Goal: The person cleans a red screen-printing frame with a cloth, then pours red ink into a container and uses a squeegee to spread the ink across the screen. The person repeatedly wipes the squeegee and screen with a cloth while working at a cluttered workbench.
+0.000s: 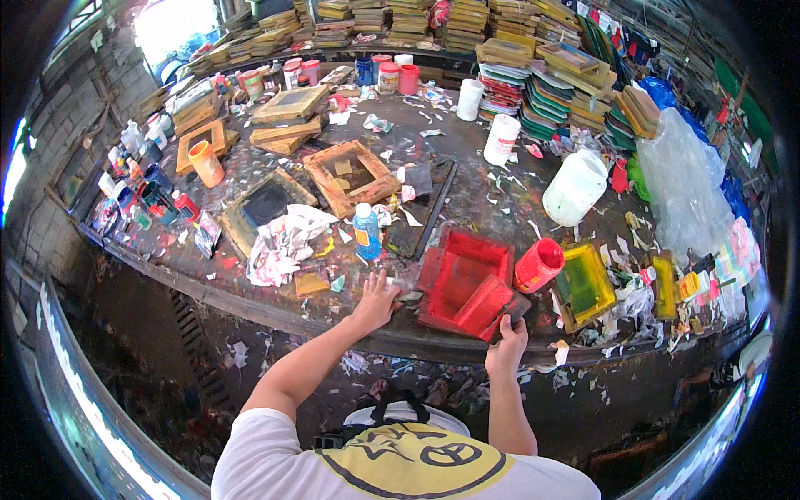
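Observation:
My right hand (505, 348) grips the dark end of a flat red-stained piece (485, 307), which lies tilted over the near right part of a red-inked printing screen frame (471, 260). To the left, my left hand (377, 302) reaches over the table's near edge with fingers stretched out. A blurred whitish scrap (405, 287) is at its fingertips; whether they touch it I cannot tell. A blue bottle with a white cap (367, 232) stands beyond that hand. Just right of the red frame, an open red tub (539, 265) leans.
A yellow-green screen frame (586, 286) lies to the right, with a white bucket (575, 187) behind it. Crumpled cloth (287, 246), wooden frames (352, 177) and an orange cup (206, 163) cover the left side. Paper scraps litter the table (392, 329). Stacked frames (408, 25) line the back.

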Tool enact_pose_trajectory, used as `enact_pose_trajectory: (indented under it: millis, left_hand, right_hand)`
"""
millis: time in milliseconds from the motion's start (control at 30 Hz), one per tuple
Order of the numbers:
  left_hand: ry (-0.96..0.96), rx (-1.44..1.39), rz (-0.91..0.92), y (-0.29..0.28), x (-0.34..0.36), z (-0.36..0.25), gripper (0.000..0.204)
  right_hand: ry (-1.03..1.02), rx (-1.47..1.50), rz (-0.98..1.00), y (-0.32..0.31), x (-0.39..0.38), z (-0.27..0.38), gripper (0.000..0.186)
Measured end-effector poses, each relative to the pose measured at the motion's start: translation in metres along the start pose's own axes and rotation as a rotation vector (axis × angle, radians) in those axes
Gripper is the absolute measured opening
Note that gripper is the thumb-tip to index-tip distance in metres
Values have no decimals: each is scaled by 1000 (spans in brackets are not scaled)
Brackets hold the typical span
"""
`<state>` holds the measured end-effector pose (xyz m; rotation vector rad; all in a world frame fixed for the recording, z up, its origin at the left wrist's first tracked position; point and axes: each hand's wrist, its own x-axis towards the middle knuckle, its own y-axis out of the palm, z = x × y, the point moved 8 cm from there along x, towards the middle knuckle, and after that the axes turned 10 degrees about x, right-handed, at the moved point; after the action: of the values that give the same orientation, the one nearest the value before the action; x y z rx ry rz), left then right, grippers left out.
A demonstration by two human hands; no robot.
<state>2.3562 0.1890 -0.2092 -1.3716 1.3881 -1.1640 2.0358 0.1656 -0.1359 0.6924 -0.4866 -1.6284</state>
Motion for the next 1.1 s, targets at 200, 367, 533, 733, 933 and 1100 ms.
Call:
enact_pose_trajectory:
  millis: [200, 367, 533, 733, 933, 1100]
  left_hand:
    - [100, 76, -106, 19, 6, 5, 28]
    - [106, 54, -117, -14, 11, 11, 15]
    - [10, -273, -230, -48, 10, 12, 21]
    - [-23, -256, -221, -44, 17, 5, 26]
    - [-85, -263, -119, -31, 21, 0, 47]
    - [-116, -177, -228, -64, 24, -26, 61]
  right_hand:
    - [-13, 67, -62, 11, -15, -17, 15]
    - [-43, 32, -42, 10, -24, -31, 22]
    - [-33, 26, -48, 11, -29, -37, 25]
    - [-71, 15, -76, 9, -34, -25, 19]
    - [-89, 18, -122, -24, -24, -1, 18]
    - [-100, -15, -132, -51, -1, 27, 18]
